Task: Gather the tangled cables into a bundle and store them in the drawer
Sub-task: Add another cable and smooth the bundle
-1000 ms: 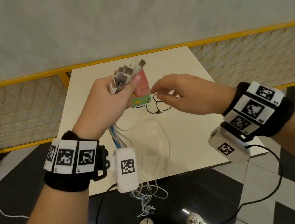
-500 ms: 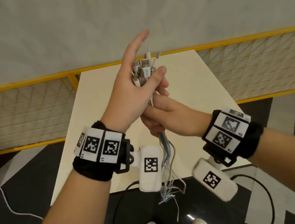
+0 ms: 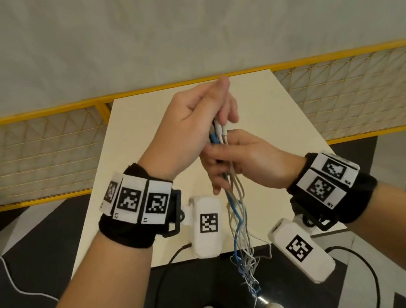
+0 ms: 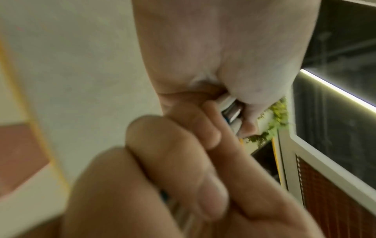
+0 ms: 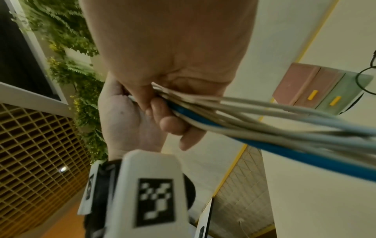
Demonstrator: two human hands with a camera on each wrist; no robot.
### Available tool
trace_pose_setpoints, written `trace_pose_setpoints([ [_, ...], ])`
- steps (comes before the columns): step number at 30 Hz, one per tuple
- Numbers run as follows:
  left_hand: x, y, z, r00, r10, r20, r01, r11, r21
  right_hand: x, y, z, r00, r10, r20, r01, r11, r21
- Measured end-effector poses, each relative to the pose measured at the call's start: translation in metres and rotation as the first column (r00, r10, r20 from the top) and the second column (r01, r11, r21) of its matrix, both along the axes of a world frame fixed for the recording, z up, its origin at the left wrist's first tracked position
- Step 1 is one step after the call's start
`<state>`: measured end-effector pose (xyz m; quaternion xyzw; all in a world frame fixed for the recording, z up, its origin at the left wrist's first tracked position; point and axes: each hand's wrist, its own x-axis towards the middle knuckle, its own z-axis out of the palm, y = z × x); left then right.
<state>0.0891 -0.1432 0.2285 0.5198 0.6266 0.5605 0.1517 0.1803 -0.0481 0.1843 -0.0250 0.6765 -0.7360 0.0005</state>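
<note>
Your left hand (image 3: pixel 186 127) pinches the plug ends of the white, grey and blue charging cables (image 3: pixel 237 218) above the cream table (image 3: pixel 280 124), while your right hand (image 3: pixel 246 162) curls round the strands just below. Slide that right fist down smoothly, then fold the dangling tails up before turning to the small pink-and-green drawer box (image 5: pixel 317 90).

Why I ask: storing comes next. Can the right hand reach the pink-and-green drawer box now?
Probably not yet: the right hand and the left hand both grip the white and blue cable bundle. The pink-and-green drawer box itself looks unblocked, so a freed hand likely could.
</note>
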Motion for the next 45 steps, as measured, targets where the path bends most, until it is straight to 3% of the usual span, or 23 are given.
trace_pose_setpoints([
  [3,-0.008,0.002,0.004,0.975,-0.066,-0.212,0.023,0.979,-0.201,-0.002,0.001,-0.001,0.999,-0.029,-0.013,0.029,1.000,-0.009],
  [5,-0.011,0.003,0.005,0.964,-0.090,-0.250,0.015,0.957,-0.289,-0.002,0.001,-0.002,0.997,-0.067,-0.029,0.068,0.998,0.005],
  [7,-0.012,0.005,0.004,0.968,-0.064,-0.241,-0.004,0.962,-0.272,-0.003,0.003,-0.003,0.995,-0.102,-0.022,0.102,0.995,-0.012],
  [8,-0.011,0.005,0.002,0.980,-0.026,-0.196,-0.017,0.977,-0.213,-0.004,0.005,-0.003,0.993,-0.113,-0.018,0.113,0.993,-0.028],
  [10,-0.007,0.005,-0.003,0.996,0.045,0.072,-0.041,0.997,-0.062,-0.006,0.009,0.000,0.991,-0.133,-0.032,0.132,0.990,-0.051],
  [12,-0.007,0.004,-0.012,0.955,0.016,0.297,-0.005,0.999,-0.039,-0.008,0.013,0.004,0.984,-0.165,-0.062,0.164,0.986,-0.018],
  [13,-0.005,0.005,-0.016,0.954,-0.001,0.301,0.030,0.996,-0.090,-0.010,0.014,0.005,0.980,-0.183,-0.078,0.186,0.982,0.037],
  [15,-0.001,0.009,-0.021,0.986,0.049,0.157,-0.014,0.976,-0.215,-0.012,0.017,0.007,0.980,-0.171,-0.104,0.188,0.965,0.182],
  [17,0.000,0.013,-0.022,0.986,0.163,0.037,-0.152,0.967,-0.205,-0.013,0.019,0.006,0.987,-0.124,-0.099,0.151,0.925,0.350],
  [19,0.000,0.017,-0.024,0.963,0.267,0.022,-0.262,0.956,-0.129,-0.013,0.019,0.002,0.992,-0.091,-0.087,0.120,0.893,0.434],
  [22,-0.004,0.020,-0.023,0.900,0.373,0.227,-0.379,0.925,-0.017,-0.014,0.013,-0.010,0.991,-0.081,-0.105,0.119,0.893,0.434],
  [25,-0.011,0.017,-0.015,0.777,0.320,0.543,-0.437,0.894,0.099,-0.016,0.009,-0.036,0.987,-0.058,-0.148,0.137,0.784,0.606],
  [28,-0.022,0.012,-0.011,0.754,0.248,0.608,-0.415,0.898,0.149,-0.021,0.012,-0.059,0.993,-0.047,-0.110,0.112,0.685,0.720],
  [32,-0.034,0.005,-0.020,0.872,0.181,0.454,-0.299,0.933,0.202,-0.029,0.011,-0.071,0.988,-0.098,-0.123,0.152,0.781,0.605],
  [36,-0.039,0.003,-0.010,0.841,0.229,0.490,-0.370,0.904,0.213,-0.031,0.005,-0.079,0.986,-0.098,-0.138,0.152,0.873,0.464],
  [40,-0.045,0.002,0.008,0.826,0.228,0.515,-0.424,0.853,0.303,-0.037,0.013,-0.101,0.999,-0.015,-0.034,0.032,0.799,0.601],
  [42,-0.048,0.000,0.013,0.826,0.204,0.526,-0.425,0.838,0.342,-0.045,0.023,-0.113,0.996,-0.071,0.045,0.025,0.763,0.646],
  [45,-0.050,0.003,0.012,0.841,0.181,0.510,-0.401,0.841,0.363,-0.058,0.030,-0.125,0.976,-0.162,0.142,0.053,0.818,0.572],
])
